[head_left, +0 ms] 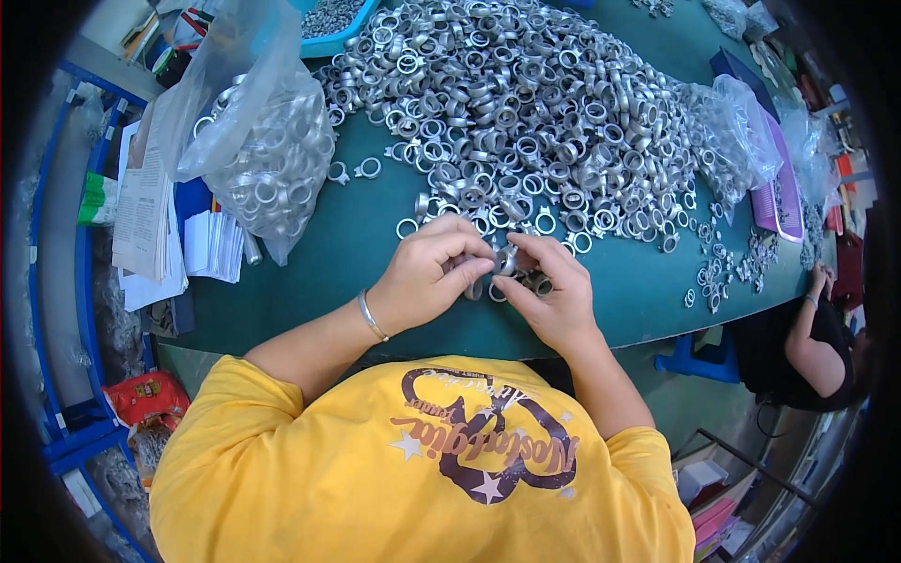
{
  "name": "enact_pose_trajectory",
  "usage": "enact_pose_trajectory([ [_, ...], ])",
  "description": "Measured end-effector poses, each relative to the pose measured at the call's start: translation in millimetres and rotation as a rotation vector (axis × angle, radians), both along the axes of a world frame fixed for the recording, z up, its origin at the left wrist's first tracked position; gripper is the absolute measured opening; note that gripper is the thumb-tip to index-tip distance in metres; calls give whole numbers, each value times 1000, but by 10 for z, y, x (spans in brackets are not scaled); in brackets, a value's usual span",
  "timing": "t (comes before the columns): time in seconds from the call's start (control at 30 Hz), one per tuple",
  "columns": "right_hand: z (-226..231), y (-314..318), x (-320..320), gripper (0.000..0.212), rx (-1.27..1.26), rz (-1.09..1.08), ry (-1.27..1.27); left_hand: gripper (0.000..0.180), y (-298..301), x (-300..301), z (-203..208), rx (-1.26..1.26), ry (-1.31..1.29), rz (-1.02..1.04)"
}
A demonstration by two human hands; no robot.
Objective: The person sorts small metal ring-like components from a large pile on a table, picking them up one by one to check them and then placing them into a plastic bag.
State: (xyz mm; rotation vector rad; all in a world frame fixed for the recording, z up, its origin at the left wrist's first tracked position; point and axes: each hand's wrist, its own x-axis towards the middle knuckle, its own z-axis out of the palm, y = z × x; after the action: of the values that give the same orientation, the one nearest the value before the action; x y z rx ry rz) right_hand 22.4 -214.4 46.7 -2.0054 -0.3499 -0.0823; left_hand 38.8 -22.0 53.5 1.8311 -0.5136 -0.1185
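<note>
Close to the table's near edge, my two hands meet over a small silvery metal ring. My left hand, with a bangle at its wrist, is closed, thumb and forefinger pinched at the ring's left side. From the other side my right hand grips it between thumb and fingers. The fingertips partly cover the ring. A few more rings lie just under and between my hands. Right beyond them spreads a big heap of like metal rings, many with a small lug on the rim.
On the green table, a clear plastic bag of rings stands at left beside papers. A blue tub of small parts sits behind. At right are another bag, a purple basket, loose small parts and a seated person.
</note>
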Motion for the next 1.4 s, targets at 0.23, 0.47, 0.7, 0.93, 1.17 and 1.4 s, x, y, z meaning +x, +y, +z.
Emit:
enact_pose_trajectory([
  [0.23, 48, -12, -32, 51, 36, 101, -136, 9, -51, -102, -125, -213, 268, -24],
  [0.47, -46, 14, -108, 47, 540, 58, 220, 8, -89, -166, 18, -140, 124, 16],
  [0.7, -58, -110, -70, 25, 783, 182, 635, 10, -80, -179, 48, -79, -51, 3],
  [0.93, -51, 22, -123, 29, 1019, 115, 349, 16, -42, -176, -15, -332, 504, 37],
  [1.17, 73, -21, -147, 21, 355, 102, -50, 28, -20, -153, -28, -659, 883, -79],
  [1.4, 141, 61, -122, 19, 277, 96, -185, 18, 89, -56, 76, -699, 868, -36],
])
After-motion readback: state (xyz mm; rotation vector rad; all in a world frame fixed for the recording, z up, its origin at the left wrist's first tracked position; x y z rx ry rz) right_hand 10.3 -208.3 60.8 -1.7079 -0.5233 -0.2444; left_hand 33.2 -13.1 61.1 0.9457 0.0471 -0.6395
